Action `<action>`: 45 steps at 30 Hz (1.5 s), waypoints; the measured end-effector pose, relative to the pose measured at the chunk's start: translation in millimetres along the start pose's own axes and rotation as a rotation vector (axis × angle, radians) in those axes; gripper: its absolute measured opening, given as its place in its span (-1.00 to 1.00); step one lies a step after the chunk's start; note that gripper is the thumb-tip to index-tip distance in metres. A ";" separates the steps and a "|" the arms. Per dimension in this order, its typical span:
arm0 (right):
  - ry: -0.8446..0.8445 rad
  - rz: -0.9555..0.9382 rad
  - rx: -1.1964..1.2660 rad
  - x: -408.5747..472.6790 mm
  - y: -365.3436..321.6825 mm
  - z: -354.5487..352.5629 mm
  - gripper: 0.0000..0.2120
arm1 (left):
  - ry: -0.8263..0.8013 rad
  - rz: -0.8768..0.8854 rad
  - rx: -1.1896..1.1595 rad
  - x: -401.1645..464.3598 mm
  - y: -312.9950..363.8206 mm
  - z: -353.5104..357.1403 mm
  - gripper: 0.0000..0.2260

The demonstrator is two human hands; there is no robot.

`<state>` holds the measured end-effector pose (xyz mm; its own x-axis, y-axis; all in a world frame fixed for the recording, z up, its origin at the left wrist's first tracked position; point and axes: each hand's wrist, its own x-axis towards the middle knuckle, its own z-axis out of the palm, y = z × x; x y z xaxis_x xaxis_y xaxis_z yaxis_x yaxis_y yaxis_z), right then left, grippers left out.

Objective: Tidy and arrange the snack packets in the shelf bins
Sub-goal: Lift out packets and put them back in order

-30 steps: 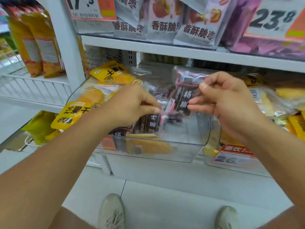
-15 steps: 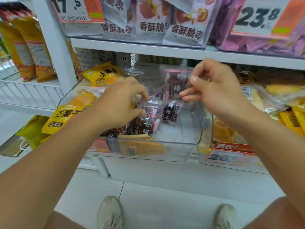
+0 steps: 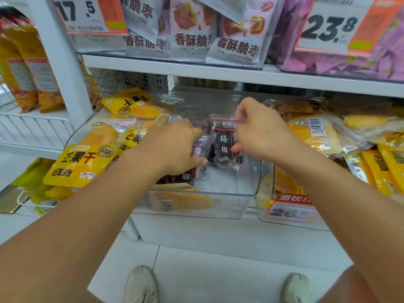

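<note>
A clear plastic bin (image 3: 244, 202) stands on the middle shelf with dark plum snack packets inside. One upright dark packet (image 3: 225, 143) with a red seal stands at the bin's centre, and my right hand (image 3: 260, 132) pinches its top and right edge. My left hand (image 3: 172, 147) grips the neighbouring dark packets (image 3: 201, 149) just to its left. More dark packets (image 3: 181, 178) lie under my left hand. A yellow mango packet (image 3: 181, 200) lies flat at the bin's front.
Yellow mango packets (image 3: 78, 165) pile up in the bin to the left, and more of them (image 3: 314, 132) fill the bin at the right with a 26 price tag (image 3: 290, 211). Grey jujube bags (image 3: 192, 29) stand on the shelf above. White floor and my shoes are below.
Both hands have pushed deeper into the bin. The dark packet held by my right hand has gone from being lifted above the bin to standing upright among the others.
</note>
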<state>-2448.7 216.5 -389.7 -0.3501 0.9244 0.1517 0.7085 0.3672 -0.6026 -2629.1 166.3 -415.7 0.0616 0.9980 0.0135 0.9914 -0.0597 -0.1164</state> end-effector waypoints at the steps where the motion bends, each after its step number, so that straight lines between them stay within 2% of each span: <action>1: -0.039 -0.014 -0.081 4.3 -2.9 3.5 -0.82 | 0.001 -0.002 0.014 0.3 -0.4 -1.0 -0.36; 3: -0.104 -0.023 -0.252 13.3 -9.4 9.7 -0.65 | 0.011 0.006 0.025 0.7 -2.7 -3.5 -0.38; 4: -0.127 -0.032 -0.327 17.7 -11.7 12.7 -0.63 | 0.016 0.011 0.010 0.6 -4.8 -4.4 -0.39; 7: -0.211 -0.069 -0.424 32.0 -10.6 20.3 -0.72 | 0.042 0.028 -0.094 -1.9 -11.3 -4.7 -0.40; 11: -0.310 -0.163 -0.422 43.4 -8.1 8.8 -0.76 | 0.017 0.017 -0.178 -5.3 -14.7 -4.7 -0.39; 14: -0.361 -0.167 -0.639 45.2 -8.3 19.9 -0.87 | 0.013 0.018 -0.187 -6.2 -14.7 -2.5 -0.36; 17: -0.366 -0.122 -0.824 41.3 -14.3 39.0 -0.67 | 0.014 -0.001 -0.175 -6.4 -12.6 -2.2 -0.34; 19: -0.329 -0.124 -0.854 39.9 -16.1 40.6 -0.49 | 0.016 -0.011 -0.156 -6.4 -12.0 -1.9 -0.33; 21: -0.250 -0.158 -0.843 40.4 -14.1 37.9 -0.44 | 0.016 -0.017 -0.153 -6.7 -11.4 -1.5 -0.28; 24: -0.171 -0.193 -0.846 41.3 -9.2 40.0 -0.50 | 0.006 -0.005 -0.098 -7.2 -10.5 -2.0 -0.16; 30: -0.105 -0.264 -0.732 30.0 -6.4 28.7 -0.61 | 0.013 0.074 -0.103 -6.5 -12.2 0.0 -0.15; 32: -0.039 -0.325 -0.637 7.5 -5.4 11.1 -0.65 | 0.055 0.101 -0.145 -7.7 -6.7 -4.2 -0.21; 35: 0.073 -0.332 -0.556 -36.4 7.6 -29.4 -0.71 | 0.333 0.130 -0.379 -8.9 18.1 -14.6 -0.52; 37: 0.126 -0.237 -0.654 -56.1 27.4 -57.2 -0.55 | 0.499 0.147 -0.618 -10.2 46.8 -22.8 -0.73; 39: 0.039 -0.171 -0.789 -63.5 49.3 -78.0 -0.27 | 0.511 0.182 -0.715 -7.4 74.5 -26.4 -0.80; 42: -0.166 -0.127 -0.762 -67.3 80.3 -98.7 -0.05 | 0.369 0.262 -0.632 6.2 101.4 -18.2 -0.62; 45: -0.196 -0.122 -0.786 -65.2 106.9 -109.5 -0.05 | 0.257 0.295 -0.528 20.6 113.8 -7.7 -0.40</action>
<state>-2283.0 206.8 -378.2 -0.5020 0.8649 -0.0029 0.8555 0.4970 0.1455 -2514.1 179.9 -420.9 0.3001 0.9056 0.2996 0.8482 -0.3970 0.3505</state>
